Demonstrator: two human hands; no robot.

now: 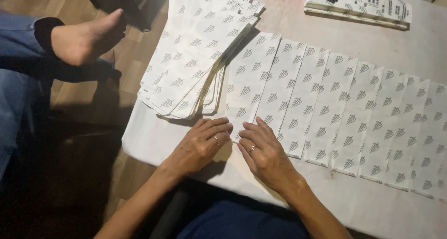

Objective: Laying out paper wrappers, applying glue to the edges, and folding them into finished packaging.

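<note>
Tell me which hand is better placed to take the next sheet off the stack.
Left, probably. The left hand lies just below the stack of patterned sheets; the right hand rests on the laid-out row of sheets, farther from the stack.

Dim wooden floor (135, 53) beside a white-covered table (288, 15).

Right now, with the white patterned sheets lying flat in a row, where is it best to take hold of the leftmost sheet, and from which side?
Probably at its near bottom corner, from the table's near edge. The leftmost sheet lies flat, overlapped by the stack on its left side. The left hand and right hand already meet at that corner.
</note>
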